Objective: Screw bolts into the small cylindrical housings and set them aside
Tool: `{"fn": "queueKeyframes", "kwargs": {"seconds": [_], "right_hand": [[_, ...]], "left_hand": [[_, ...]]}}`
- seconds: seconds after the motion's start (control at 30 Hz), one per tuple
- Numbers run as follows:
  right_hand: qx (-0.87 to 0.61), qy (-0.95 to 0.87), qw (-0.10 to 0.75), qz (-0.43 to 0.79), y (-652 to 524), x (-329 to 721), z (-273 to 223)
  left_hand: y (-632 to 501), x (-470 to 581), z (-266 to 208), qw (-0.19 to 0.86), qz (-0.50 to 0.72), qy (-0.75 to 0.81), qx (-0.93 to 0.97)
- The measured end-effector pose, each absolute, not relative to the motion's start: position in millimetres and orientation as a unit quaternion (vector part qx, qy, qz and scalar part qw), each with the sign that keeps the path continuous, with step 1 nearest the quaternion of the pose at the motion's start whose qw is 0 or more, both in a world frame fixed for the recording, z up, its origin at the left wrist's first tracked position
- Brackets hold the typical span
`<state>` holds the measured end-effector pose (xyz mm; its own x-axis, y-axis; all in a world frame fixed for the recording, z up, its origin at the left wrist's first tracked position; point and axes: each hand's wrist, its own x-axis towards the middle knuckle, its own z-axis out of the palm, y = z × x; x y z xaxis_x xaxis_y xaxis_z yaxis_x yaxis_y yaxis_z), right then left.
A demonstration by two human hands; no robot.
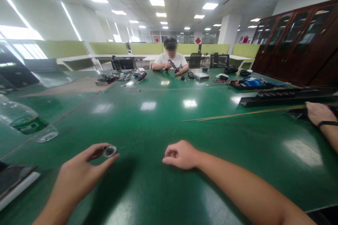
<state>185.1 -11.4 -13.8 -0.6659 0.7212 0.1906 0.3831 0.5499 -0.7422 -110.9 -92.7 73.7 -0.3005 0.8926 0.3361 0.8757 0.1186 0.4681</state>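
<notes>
My left hand [87, 170] pinches a small round part [110, 151] between thumb and fingertips, a little above the green table [148, 126]. The part looks like a short dark cylinder with a pale metallic rim, its end facing me; its exact kind is unclear. To the right, my right hand [182, 155] rests on the tabletop with the fingers curled in a loose fist. A small hollow shows between its thumb and forefinger, and I see nothing in it.
A plastic bottle [26, 121] lies at left, above a dark flat object [16, 181]. Thin brass-coloured rods [224, 116] reach toward another person's hand [320, 113] beside a black rail [285, 97]. Across the table a person [170, 59] handles a tool among scattered parts.
</notes>
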Motion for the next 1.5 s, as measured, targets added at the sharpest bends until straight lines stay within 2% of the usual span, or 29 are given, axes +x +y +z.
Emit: {"fn": "queueKeyframes", "kwargs": {"seconds": [0.23, 0.43, 0.57, 0.77, 1.1, 1.3, 1.5], "right_hand": [[-0.391, -0.783, 0.343, 0.340, -3.6, 186.8, -16.4], [-0.421, -0.795, 0.290, 0.328, -0.4, 185.7, -18.9], [-0.424, -0.791, 0.282, 0.339, -1.7, 184.7, -20.0], [-0.409, -0.781, 0.284, 0.376, -3.1, 184.3, -20.7], [-0.438, -0.675, 0.393, 0.445, -0.1, 184.3, -21.6], [-0.422, -0.660, 0.403, 0.473, 1.2, 184.0, -23.6], [-0.417, -0.683, 0.377, 0.467, -1.0, 184.9, -22.5]], "left_hand": [[-15.3, -14.3, 55.8, 0.130, 0.371, 0.586, 0.708], [1.9, 1.3, 4.0, 0.222, 0.397, 0.538, 0.709], [1.7, -4.3, -3.5, 0.282, 0.390, 0.505, 0.716], [-0.5, -1.2, 5.8, 0.295, 0.380, 0.503, 0.718], [-0.5, -2.5, 3.5, 0.304, 0.376, 0.490, 0.725], [-0.1, -1.7, 2.9, 0.294, 0.363, 0.493, 0.734], [-0.7, -0.6, 4.5, 0.304, 0.366, 0.489, 0.731]]}}
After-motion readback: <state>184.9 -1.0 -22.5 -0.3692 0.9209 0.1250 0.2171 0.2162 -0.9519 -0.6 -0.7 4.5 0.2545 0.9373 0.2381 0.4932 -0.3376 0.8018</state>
